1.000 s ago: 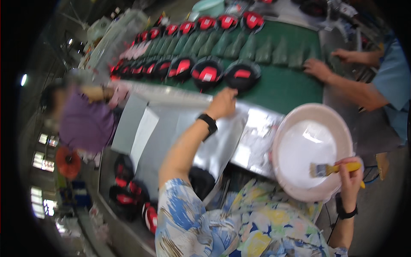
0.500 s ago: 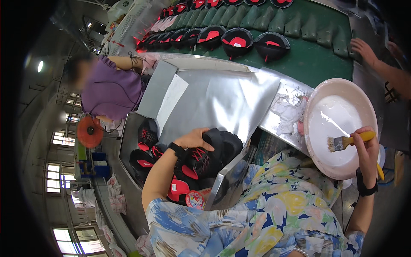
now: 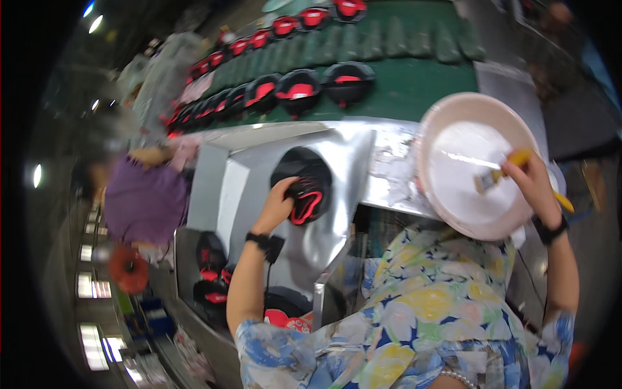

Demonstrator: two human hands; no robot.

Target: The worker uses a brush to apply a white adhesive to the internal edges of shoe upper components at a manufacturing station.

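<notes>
My left hand [image 3: 277, 206] grips a black shoe upper [image 3: 312, 170] with red laces and red trim, over the shiny metal work tray [image 3: 337, 146]. Its thumb side lies on the near left edge of the upper; the fingertips are partly hidden. My right hand [image 3: 532, 183] is closed round the yellow handle of a flat paintbrush [image 3: 494, 179]. The pale bristles hang over the white liquid [image 3: 463, 162] in a large pinkish basin [image 3: 435, 117]. Whether they touch the liquid I cannot tell. More black and red shoe uppers [image 3: 210, 256] lie in the bin left of my left forearm.
Beyond the tray runs a green conveyor belt [image 3: 414, 84] with rows of black-and-red uppers [image 3: 298, 91] and green shoe lasts [image 3: 369, 42]. A crumpled white cloth [image 3: 392, 162] lies beside the basin. A person in purple [image 3: 146, 201] sits at the left, near an orange fan [image 3: 127, 268].
My left hand has brought a shoe upper from the bin forward onto the tray area. The brush stays over the basin in my right hand. The whole view has shifted, with some blur.
</notes>
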